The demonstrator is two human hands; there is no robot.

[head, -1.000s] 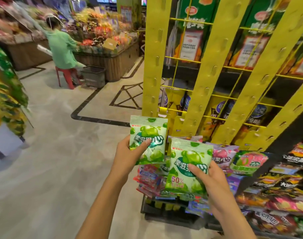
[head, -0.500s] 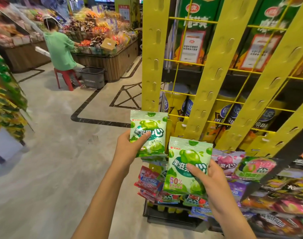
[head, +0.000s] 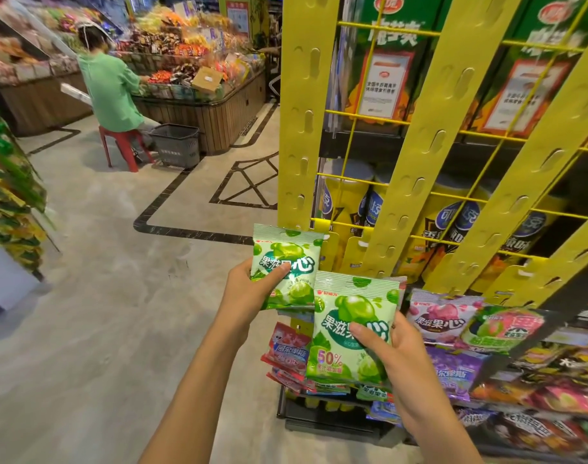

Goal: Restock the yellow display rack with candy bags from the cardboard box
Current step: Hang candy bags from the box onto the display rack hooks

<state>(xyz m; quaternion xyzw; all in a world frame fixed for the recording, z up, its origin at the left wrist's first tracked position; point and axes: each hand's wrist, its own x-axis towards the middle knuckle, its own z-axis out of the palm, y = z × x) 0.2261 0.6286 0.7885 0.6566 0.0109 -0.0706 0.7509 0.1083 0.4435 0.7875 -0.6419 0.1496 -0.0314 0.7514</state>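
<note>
My left hand (head: 249,293) grips a green candy bag (head: 287,262) by its lower left corner, thumb across the front. My right hand (head: 396,349) holds a second green candy bag (head: 349,316) lower and to the right, thumb on its face. Both bags are upright in front of the lower part of the yellow display rack (head: 419,155), whose slotted yellow strips run up and to the right. More candy bags (head: 443,316) hang on the rack just right of my right hand. No cardboard box for restocking shows in view.
Red and purple candy bags (head: 289,349) hang below my hands. A person in a green shirt (head: 110,92) sits on a red stool (head: 120,145) beside a grey basket (head: 175,145) at a wooden snack stand. Another product rack (head: 8,202) stands at the left edge.
Both hands have held their bags and drifted slightly toward each other. The camera has tilted down a little, so the rack and shop sit higher in the frame.
</note>
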